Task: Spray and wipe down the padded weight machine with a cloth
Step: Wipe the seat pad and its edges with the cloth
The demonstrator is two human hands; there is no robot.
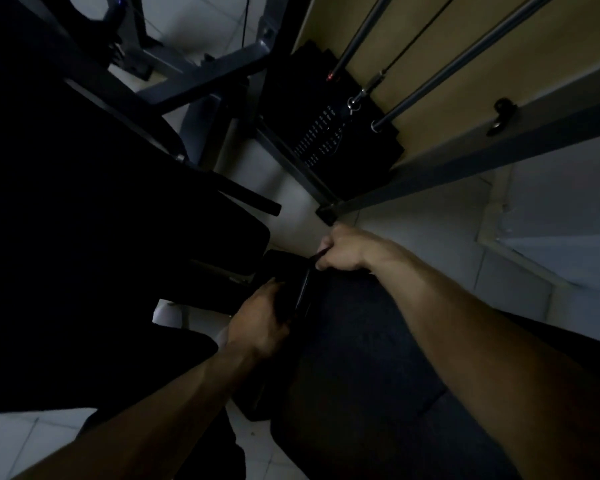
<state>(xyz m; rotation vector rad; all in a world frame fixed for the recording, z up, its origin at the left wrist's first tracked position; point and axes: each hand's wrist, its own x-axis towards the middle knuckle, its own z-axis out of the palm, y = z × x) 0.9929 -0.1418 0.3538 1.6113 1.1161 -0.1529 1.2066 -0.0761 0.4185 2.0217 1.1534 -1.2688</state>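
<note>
Left hand point(260, 323) grips the near end of the dark pad point(286, 270); right hand point(342, 251) curls round a thin dark strip point(318, 254) at its far end. The pad's long axis points away from the person, leaning right.

We see a black padded seat point(84, 237), grey steel frame bars point(465, 161), a black rectangular weight stack point(326, 133) dotted with rows of pale marks, whitish square floor tiles point(413, 223) and a tan wall point(561, 39).
</note>
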